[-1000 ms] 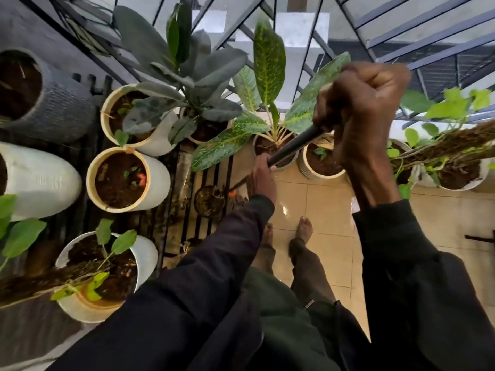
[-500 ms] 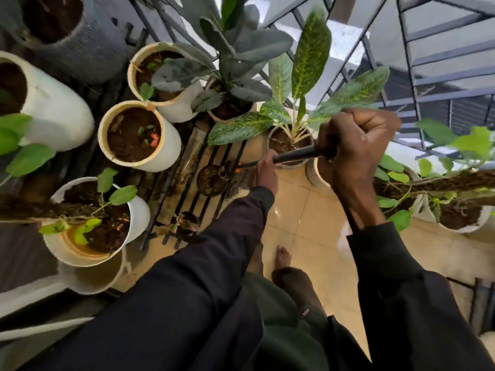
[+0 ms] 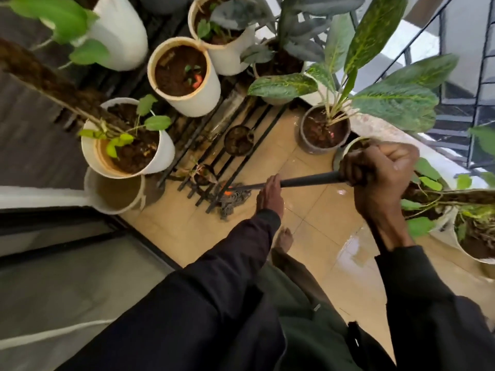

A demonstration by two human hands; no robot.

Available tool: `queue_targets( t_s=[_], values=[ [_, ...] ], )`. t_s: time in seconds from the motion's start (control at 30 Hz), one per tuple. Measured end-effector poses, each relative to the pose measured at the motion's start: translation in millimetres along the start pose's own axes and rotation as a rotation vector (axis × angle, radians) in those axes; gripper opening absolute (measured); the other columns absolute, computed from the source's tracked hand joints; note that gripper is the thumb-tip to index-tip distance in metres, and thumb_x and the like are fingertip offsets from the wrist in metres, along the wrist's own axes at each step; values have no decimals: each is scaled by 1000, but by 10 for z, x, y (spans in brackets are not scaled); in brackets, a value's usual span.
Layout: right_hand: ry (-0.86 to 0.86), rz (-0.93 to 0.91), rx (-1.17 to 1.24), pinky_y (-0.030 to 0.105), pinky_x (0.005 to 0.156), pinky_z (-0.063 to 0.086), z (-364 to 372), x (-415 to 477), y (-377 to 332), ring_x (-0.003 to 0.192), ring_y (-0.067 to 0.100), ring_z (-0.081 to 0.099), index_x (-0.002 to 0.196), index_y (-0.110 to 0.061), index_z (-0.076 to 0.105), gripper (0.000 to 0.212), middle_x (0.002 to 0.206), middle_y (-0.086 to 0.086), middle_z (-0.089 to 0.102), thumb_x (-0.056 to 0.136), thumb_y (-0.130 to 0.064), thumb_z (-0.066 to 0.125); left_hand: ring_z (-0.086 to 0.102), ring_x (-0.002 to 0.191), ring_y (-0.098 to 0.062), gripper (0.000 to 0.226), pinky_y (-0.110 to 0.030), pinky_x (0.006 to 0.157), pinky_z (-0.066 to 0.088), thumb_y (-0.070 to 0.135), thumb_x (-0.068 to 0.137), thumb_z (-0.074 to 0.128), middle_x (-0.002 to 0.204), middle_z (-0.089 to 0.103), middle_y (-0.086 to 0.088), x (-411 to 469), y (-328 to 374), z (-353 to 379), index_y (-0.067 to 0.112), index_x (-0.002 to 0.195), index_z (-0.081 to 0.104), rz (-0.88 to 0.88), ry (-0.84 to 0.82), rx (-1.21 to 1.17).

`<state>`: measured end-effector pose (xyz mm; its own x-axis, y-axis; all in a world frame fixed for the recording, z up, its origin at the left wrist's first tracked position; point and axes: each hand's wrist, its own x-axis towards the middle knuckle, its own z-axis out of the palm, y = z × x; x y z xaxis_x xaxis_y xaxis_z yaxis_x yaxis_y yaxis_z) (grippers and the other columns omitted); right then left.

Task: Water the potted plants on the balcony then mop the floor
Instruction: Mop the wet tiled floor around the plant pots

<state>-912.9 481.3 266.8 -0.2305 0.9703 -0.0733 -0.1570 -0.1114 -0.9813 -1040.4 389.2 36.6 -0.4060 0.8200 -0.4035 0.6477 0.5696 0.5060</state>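
Both my hands grip a dark mop handle point(image 3: 308, 182) that runs across the middle of the view. My right hand point(image 3: 380, 178) is closed around its upper end, my left hand point(image 3: 269, 195) holds it lower down. The grey stringy mop head point(image 3: 230, 200) with an orange collar lies on the wet tan floor tiles point(image 3: 316, 218), touching the foot of a black metal plant rack point(image 3: 227, 156). White pots with soil stand on the rack, among them one with a small green plant point(image 3: 126, 140) and one nearly bare point(image 3: 184, 76).
A grey pot with a large spotted-leaf plant point(image 3: 325, 129) stands on the floor by the railing point(image 3: 482, 103). More pots with trailing vines point(image 3: 471, 228) crowd the right side. A sliding door frame point(image 3: 134, 236) lies at left. My bare foot point(image 3: 284, 241) rests on the tiles.
The view has swung left and down. The mop head has slid along the floor toward the rack's near corner, and both hands have moved lower with the handle.
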Motion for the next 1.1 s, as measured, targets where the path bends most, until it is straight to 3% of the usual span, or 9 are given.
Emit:
queue_targets(
  t_s=[0.13,0.3,0.47,0.57,0.73,0.83,1.03,1.1],
  values=[
    [-119,-22,8,27,47,33,216,-179,-101,33,11,35,44,-34,57,58,45,-23,45,76,13,45,62,118,-20,44,-35,95,56,8,93,71,129,61,-2,-215,-82,-104,16,133,53,-42,72,-62],
    [-154,-127,-94,24,38,35,531,-131,-463,32,20,39,45,-29,62,41,41,-16,49,77,-5,55,61,119,-20,42,-35,100,51,2,97,60,130,62,-2,-352,102,-393,15,136,51,-54,152,-153],
    [-204,-193,-120,19,42,37,727,-188,-523,33,10,43,49,-19,53,41,41,-17,50,82,5,55,62,118,-19,33,-28,97,47,3,100,55,129,64,-2,-637,154,-495,16,130,53,-61,213,-166],
    [-275,-184,-74,26,46,39,835,-293,-427,33,13,42,51,-25,53,41,43,-17,49,80,3,55,61,120,-19,37,-30,97,50,6,99,58,132,63,-2,-824,14,-451,16,134,52,-112,188,-181],
    [-462,-73,25,17,46,37,945,-454,-310,35,7,39,52,-30,50,49,47,-23,47,80,10,50,65,117,-19,31,-28,93,52,6,99,59,128,66,-3,-1064,-235,-478,16,128,54,-176,155,-151],
    [-553,-31,125,15,46,37,1043,-523,-274,38,2,41,54,-38,56,48,51,-26,50,82,2,51,64,119,-18,33,-29,96,53,4,98,59,128,66,-3,-1156,-395,-531,16,129,54,-205,167,-159],
    [-568,-38,119,27,39,37,1291,-782,58,41,5,44,62,-37,58,37,55,-23,54,85,-8,56,61,119,-21,36,-31,96,51,-2,99,51,128,63,-6,-1208,-951,-699,14,132,54,-273,211,-101],
    [-540,-55,89,29,38,35,1378,-917,180,41,11,42,61,-27,52,30,54,-20,52,86,-10,56,62,119,-24,39,-33,96,51,-5,99,49,128,64,-9,-1188,-1166,-788,12,133,55,-282,230,-82]
  ],
)
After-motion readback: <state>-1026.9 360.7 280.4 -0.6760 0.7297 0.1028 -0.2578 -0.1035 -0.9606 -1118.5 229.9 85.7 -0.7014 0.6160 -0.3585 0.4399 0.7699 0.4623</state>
